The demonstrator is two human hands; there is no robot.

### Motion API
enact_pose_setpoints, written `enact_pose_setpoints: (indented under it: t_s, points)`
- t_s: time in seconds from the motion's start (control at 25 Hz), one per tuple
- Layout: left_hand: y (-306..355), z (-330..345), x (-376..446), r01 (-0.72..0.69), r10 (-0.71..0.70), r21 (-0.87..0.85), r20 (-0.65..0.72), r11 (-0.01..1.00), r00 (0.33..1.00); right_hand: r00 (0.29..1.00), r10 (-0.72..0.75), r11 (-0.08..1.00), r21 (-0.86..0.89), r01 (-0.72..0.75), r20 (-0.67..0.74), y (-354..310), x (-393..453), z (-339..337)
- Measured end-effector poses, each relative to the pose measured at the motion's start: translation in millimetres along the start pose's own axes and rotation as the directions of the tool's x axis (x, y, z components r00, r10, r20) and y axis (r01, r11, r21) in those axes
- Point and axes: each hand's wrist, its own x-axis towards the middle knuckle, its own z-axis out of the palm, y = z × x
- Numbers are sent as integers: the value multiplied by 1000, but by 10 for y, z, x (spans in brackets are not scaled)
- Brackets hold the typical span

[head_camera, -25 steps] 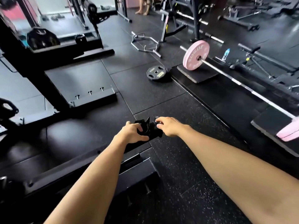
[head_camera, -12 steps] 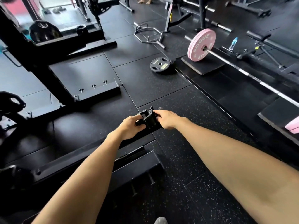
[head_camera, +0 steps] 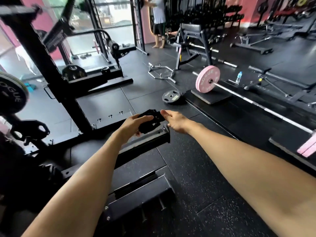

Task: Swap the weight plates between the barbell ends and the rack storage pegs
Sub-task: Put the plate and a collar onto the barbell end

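Note:
A black barbell collar [head_camera: 151,121] is gripped in my left hand [head_camera: 135,124], just above the end of the rack's base beam [head_camera: 148,142]. My right hand [head_camera: 177,121] is at the collar's right edge, thumb tip touching it and fingers loosely curled. A black Rogue plate [head_camera: 10,94] hangs at the far left by the rack upright [head_camera: 51,69]. On the floor to the right lies a barbell [head_camera: 256,103] with a pink Rogue plate [head_camera: 207,79] on its far end and pink plates [head_camera: 307,146] on its near end. A small black plate [head_camera: 171,96] lies flat on the floor.
Another black plate [head_camera: 73,72] sits low on the far rack. A hex bar [head_camera: 161,73], a bench [head_camera: 193,31] and a water bottle [head_camera: 238,77] are further back. A person [head_camera: 158,23] stands at the far wall. Rubber blocks [head_camera: 210,98] support the pink plates.
The view has tilted up, showing more of the gym. The collar has been lifted off the rack beam; my right hand has loosened from it while my left keeps hold.

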Motion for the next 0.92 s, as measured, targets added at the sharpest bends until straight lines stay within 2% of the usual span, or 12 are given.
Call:
enact_pose_setpoints:
  t_s: [0.2, 0.36, 0.52, 0.72, 0.92]
  points:
    - [524, -3, -1079, 36, -27, -172, 54, 984, 998, 989, -131, 966, 214, 143, -66, -610, -1038, -191]
    - [896, -108, -1916, -84, 95, -161, 60, 983, 994, 971, -211, 924, 302, 237, -116, -1153, -1707, -223]
    - [1124, -426, -2588, -167, 158, -172, -63, 971, 985, 966, -234, 895, 365, 258, -111, -1782, -2195, -154]
    - [1258, -846, -3308, -270, 261, -190, -71, 944, 963, 961, -261, 853, 443, 274, -92, -2434, -2682, 100]
    - [1136, -1135, -3942, -300, 279, -205, -127, 932, 952, 966, -252, 883, 393, 256, -61, -2795, -3119, 469]
